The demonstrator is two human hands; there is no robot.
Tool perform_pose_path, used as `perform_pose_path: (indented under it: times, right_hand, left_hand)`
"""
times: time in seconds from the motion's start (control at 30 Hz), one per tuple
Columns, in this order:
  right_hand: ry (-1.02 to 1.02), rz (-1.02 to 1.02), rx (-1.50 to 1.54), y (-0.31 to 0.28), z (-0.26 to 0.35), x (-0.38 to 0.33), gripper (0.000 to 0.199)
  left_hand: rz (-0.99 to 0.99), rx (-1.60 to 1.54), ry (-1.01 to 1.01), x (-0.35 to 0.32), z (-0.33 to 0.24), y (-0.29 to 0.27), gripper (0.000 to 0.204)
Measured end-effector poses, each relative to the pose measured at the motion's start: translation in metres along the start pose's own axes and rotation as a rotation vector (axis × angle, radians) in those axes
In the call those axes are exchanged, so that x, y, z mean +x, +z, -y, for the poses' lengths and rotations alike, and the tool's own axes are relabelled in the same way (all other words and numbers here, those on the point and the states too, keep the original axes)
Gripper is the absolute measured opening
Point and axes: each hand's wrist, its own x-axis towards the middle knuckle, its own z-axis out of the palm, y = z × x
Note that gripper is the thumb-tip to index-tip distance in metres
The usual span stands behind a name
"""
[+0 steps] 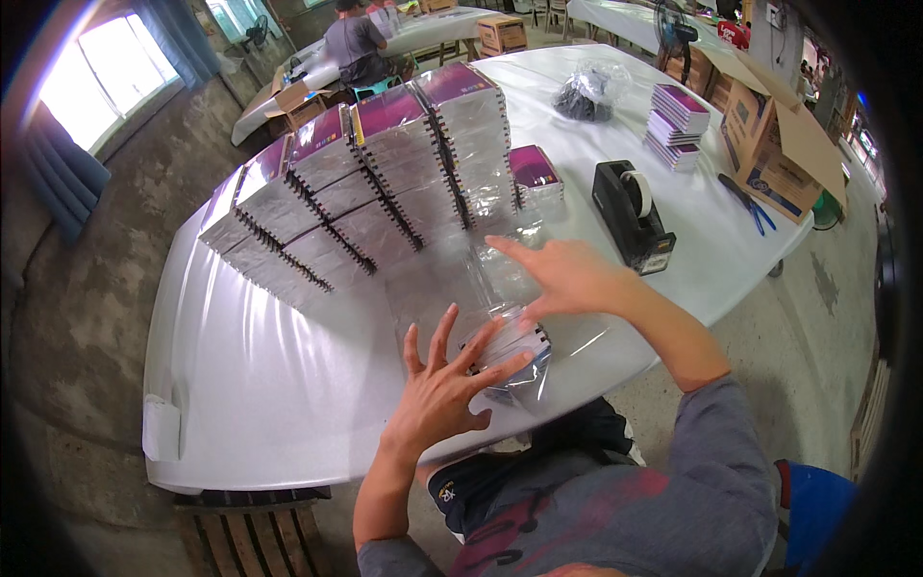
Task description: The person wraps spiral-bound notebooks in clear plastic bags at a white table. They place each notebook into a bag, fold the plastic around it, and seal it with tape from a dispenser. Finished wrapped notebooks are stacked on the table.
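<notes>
My left hand point(450, 373) lies with fingers spread over a spiral-bound notebook point(535, 340) near the table's front edge. Clear plastic film point(500, 277) surrounds the notebook and stretches away from it across the table. Just beyond, my right hand point(569, 274) hovers at or touches the film, its index finger stretched to the left and its thumb apart, pointing toward the notebook. The other right fingers are partly hidden. Tall stacks of wrapped purple-covered spiral notebooks point(399, 178) stand in a row farther off to the left.
A black tape dispenser point(630, 216) stands right of my right hand. Beyond it are blue-handled pliers point(750, 204), small stacked notebooks point(676, 127), a plastic bag with dark contents point(588, 91) and an open cardboard box point(769, 139). A person point(356, 43) sits at another table behind.
</notes>
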Motion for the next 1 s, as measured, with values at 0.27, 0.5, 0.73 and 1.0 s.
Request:
perform_pose_path:
  times: [0.27, 0.5, 0.73, 1.0]
  right_hand:
    - [-0.574, -0.375, 0.029, 0.065, -0.024, -0.043, 0.062]
    - [-0.652, -0.755, 0.247, 0.079, 0.001, -0.029, 0.017]
    - [-0.224, -0.478, 1.198, 0.072, -0.017, -0.028, 0.078]
    - [-0.113, -0.384, 0.949, 0.101, 0.002, -0.014, 0.118]
  left_hand:
    - [-0.064, -0.189, 0.070, 0.003, 0.010, 0.012, 0.083]
    - [-0.221, -0.409, 0.071, 0.007, 0.018, 0.028, 0.046]
    - [-0.678, -0.885, -0.055, 0.036, 0.001, 0.041, 0.019]
    - [-0.544, -0.999, -0.163, 0.053, 0.024, 0.024, 0.017]
